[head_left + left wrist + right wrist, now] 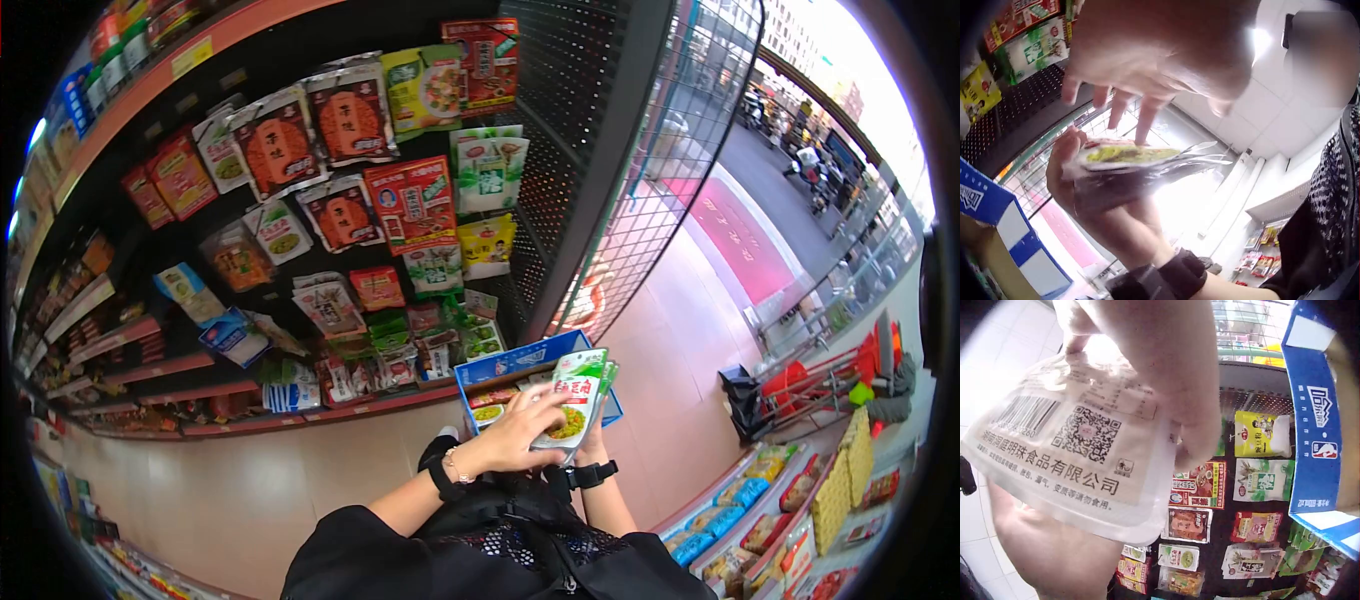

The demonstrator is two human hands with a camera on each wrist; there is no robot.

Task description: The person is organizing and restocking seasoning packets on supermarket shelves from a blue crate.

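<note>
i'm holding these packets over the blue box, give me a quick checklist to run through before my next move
1. Right hand gripping the held packets: ok, its fingers and thumb hold them from below.
2. Left hand free to help: ok, fingers spread over the top packet, not gripping.
3. Held packets squared up: not ok, their edges fan apart.
4. Blue box open on top: ok, packets show inside.
5. Enough room left in the box: cannot tell, the hands and held packets cover part of it.
6. Number of packets held: cannot tell, they overlap too closely to count.
</note>
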